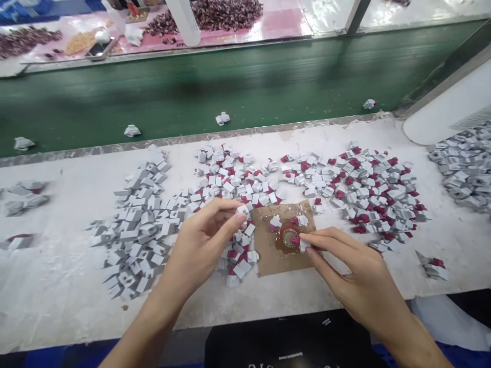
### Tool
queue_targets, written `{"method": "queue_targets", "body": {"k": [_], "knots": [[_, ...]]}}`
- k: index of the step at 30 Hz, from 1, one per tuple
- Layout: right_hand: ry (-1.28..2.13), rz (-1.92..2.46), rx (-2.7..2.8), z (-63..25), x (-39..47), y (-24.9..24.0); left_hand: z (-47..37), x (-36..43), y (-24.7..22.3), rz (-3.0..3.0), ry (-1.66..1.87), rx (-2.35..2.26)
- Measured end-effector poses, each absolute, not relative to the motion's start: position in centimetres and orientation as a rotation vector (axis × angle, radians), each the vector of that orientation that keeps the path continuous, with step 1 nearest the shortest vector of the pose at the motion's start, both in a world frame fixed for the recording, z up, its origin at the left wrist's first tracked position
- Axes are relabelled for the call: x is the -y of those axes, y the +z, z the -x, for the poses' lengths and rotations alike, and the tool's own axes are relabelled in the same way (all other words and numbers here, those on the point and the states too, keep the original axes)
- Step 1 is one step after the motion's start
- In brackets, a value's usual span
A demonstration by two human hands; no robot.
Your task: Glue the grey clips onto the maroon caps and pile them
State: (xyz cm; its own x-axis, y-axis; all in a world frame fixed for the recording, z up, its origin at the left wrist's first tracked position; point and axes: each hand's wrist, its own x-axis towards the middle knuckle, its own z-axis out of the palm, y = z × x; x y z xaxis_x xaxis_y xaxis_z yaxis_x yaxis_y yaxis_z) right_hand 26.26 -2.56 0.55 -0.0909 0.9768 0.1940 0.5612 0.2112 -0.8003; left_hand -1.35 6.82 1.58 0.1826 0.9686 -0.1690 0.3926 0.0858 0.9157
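Two hands [203,240], lower centre. One grey-white piece [242,210] in left, one red-and-white piece [303,244] in right. One cardboard sheet [268,258], centre; on it, one round disc [290,236], two loose pieces [275,221]. Four pieces on green belt [230,92], upper frame. Two white cylinders [452,107], top centre and right. Heaped pieces [149,220]: uncountable.
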Motion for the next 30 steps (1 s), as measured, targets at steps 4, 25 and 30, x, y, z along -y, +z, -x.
{"method": "queue_targets", "body": {"k": [4, 25, 30], "knots": [[0.750, 1.441, 1.701, -26.4, 2.5, 0.9, 0.4, -6.9, 1.8, -1.436, 0.890, -1.279], [1.138, 1.239, 0.984, -25.6, -0.1, 0.9, -6.1, -6.9, 1.8, -0.981, 0.753, -0.919], [1.103, 1.298, 1.142, -25.9, -0.3, 1.5, -5.9, -7.2, 2.1, -1.047, 0.710, -0.910]]}}
